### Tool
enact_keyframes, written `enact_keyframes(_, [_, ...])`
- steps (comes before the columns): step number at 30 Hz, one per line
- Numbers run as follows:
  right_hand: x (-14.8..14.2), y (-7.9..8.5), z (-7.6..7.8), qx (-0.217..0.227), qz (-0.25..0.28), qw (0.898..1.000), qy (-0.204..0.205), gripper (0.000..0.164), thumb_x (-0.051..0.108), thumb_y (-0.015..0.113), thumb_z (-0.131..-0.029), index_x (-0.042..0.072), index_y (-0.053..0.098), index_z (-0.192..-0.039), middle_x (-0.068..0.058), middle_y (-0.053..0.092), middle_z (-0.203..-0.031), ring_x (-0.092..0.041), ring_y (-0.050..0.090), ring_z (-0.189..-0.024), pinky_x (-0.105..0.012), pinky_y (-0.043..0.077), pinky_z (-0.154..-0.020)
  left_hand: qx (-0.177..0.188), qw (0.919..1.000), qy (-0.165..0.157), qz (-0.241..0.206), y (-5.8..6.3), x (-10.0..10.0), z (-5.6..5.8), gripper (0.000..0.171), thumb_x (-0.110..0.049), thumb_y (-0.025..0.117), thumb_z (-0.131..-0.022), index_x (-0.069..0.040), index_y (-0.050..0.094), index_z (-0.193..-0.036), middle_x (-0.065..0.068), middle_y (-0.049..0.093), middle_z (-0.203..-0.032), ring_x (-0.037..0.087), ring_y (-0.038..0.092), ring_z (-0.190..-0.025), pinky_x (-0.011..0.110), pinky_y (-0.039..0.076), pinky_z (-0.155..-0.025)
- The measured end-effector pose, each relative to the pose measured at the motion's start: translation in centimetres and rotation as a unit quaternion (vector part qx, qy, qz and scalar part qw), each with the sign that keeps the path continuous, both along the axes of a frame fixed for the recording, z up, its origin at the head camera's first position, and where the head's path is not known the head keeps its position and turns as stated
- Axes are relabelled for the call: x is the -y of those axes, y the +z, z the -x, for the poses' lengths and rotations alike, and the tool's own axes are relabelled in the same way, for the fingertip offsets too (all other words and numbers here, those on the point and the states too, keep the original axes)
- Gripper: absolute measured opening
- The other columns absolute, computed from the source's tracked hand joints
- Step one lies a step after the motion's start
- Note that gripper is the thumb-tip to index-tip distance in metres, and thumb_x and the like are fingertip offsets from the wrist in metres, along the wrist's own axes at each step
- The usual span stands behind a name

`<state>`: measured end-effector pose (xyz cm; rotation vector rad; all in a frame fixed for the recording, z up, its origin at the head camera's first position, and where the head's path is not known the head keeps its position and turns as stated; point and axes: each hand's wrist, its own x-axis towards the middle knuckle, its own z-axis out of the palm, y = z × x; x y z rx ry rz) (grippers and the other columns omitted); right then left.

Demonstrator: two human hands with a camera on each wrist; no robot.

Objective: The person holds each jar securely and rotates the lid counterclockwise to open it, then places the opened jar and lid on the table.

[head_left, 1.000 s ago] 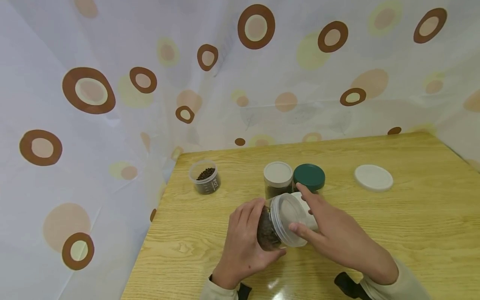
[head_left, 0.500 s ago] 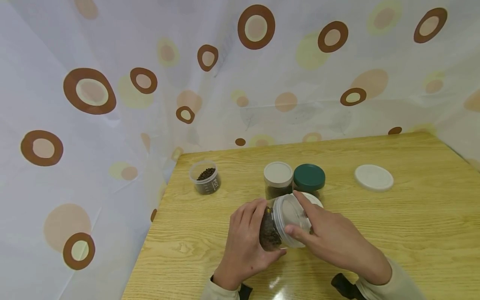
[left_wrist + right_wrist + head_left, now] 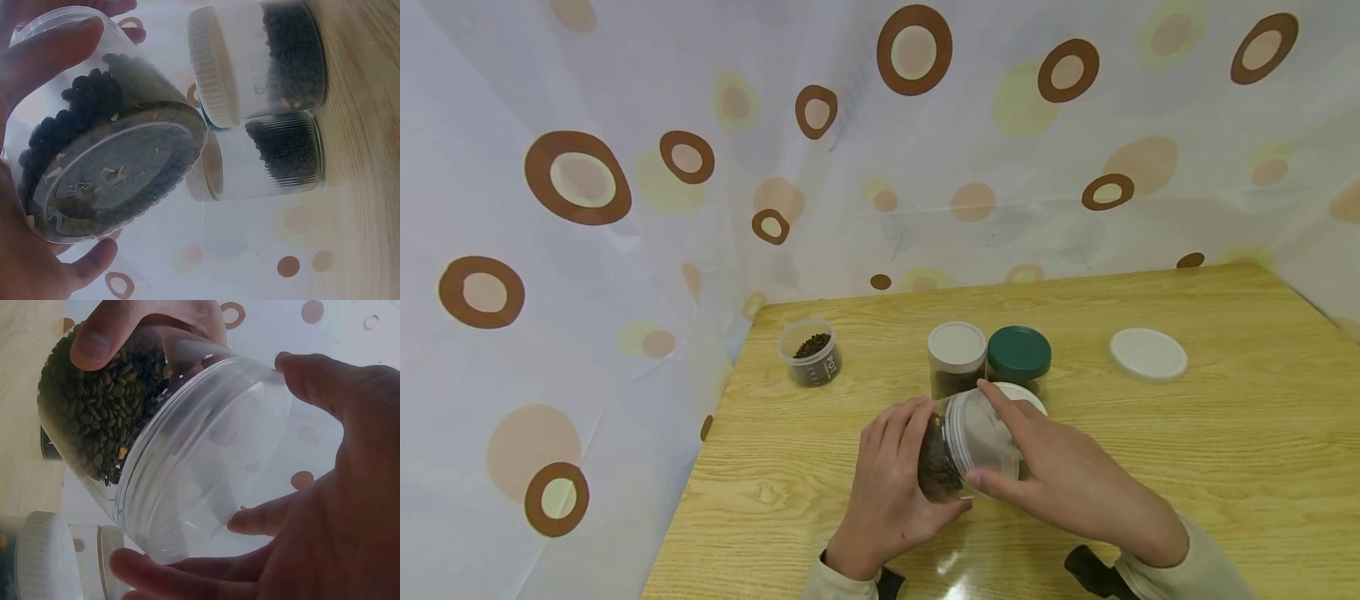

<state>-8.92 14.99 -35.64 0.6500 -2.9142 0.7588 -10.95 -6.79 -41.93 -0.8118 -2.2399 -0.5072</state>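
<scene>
My left hand (image 3: 891, 492) grips a clear jar (image 3: 106, 419) part full of dark seeds, held tilted above the table with its base toward the left wrist camera. At its ridged mouth sits a clear plastic cup (image 3: 992, 433); how firmly the two fit cannot be seen. My right hand (image 3: 1075, 479) spans that cup, thumb and fingers spread around its edge. Behind the hands stand a white-lidded jar (image 3: 956, 354) and a green-lidded jar (image 3: 1019, 357). A white lid (image 3: 1030, 396) shows partly behind the right hand.
A small clear pot (image 3: 812, 371) of dark seeds stands at the far left of the wooden table (image 3: 760, 467). A loose white lid (image 3: 1148, 354) lies at the right. A spotted curtain (image 3: 850, 167) rises along the back and left.
My right hand has shifted slightly left and its forefinger has come down onto the clear cup. The left hand and the tilted jar have barely moved.
</scene>
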Motion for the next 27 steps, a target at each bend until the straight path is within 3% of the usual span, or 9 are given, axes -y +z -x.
enact_keyframes(4, [-0.04, -0.07, -0.01, -0.038, 0.001, 0.999, 0.035, 0.094, 0.049, 0.073, -0.084, 0.017, 0.023, -0.158, -0.014, 0.052, -0.143, -0.025, 0.065, -0.108, -0.04, 0.056, -0.077, 0.009, 1.0, -0.001, -0.001, 0.0, 0.02, -0.11, 0.115, -0.054, 0.093, -0.049, -0.009, 0.045, -0.144, 0.006, 0.056, -0.137, 0.023, 0.054, -0.122, 0.042, 0.047, -0.1])
enact_keyframes(8, [0.01, -0.15, 0.12, -0.068, 0.0, 0.996, 0.066, 0.105, 0.032, 0.08, -0.074, 0.019, 0.02, -0.159, -0.013, 0.043, -0.149, -0.025, 0.06, -0.117, -0.039, 0.056, -0.08, 0.01, 0.9999, -0.006, -0.005, -0.04, 0.03, -0.1, 0.115, -0.053, 0.093, -0.048, -0.008, 0.046, -0.143, 0.006, 0.057, -0.136, 0.023, 0.054, -0.121, 0.042, 0.048, -0.099])
enact_keyframes(13, [-0.17, -0.19, 0.11, -0.093, 0.008, 0.991, 0.091, 0.11, 0.025, 0.082, -0.069, 0.017, 0.019, -0.159, -0.015, 0.04, -0.151, -0.03, 0.057, -0.123, -0.043, 0.056, -0.084, 0.01, 0.9999, -0.01, -0.008, -0.06, 0.03, -0.01, 0.113, -0.052, 0.093, -0.047, -0.006, 0.048, -0.14, 0.006, 0.057, -0.135, 0.023, 0.055, -0.121, 0.041, 0.048, -0.099])
enact_keyframes(21, [-0.42, -0.5, 0.11, -0.116, 0.014, 0.987, 0.107, 0.11, 0.031, 0.082, -0.076, 0.015, 0.014, -0.16, -0.017, 0.034, -0.157, -0.036, 0.05, -0.134, -0.048, 0.056, -0.091, 0.06, 0.9981, -0.001, -0.009, 0.05, 0.11, -0.2, 0.111, -0.053, 0.092, -0.053, -0.011, 0.045, -0.144, 0.004, 0.055, -0.138, 0.021, 0.052, -0.125, 0.041, 0.046, -0.103])
enact_keyframes(27, [-0.58, -0.4, -0.11, -0.09, 0.016, 0.992, 0.083, 0.107, 0.05, 0.076, -0.082, 0.016, 0.012, -0.161, -0.016, 0.029, -0.161, -0.037, 0.044, -0.14, -0.051, 0.053, -0.096, 0.038, 0.9992, -0.007, -0.011, -0.06, 0.21, -0.01, 0.113, -0.054, 0.092, -0.053, -0.009, 0.044, -0.145, 0.005, 0.056, -0.137, 0.022, 0.054, -0.122, 0.042, 0.046, -0.102])
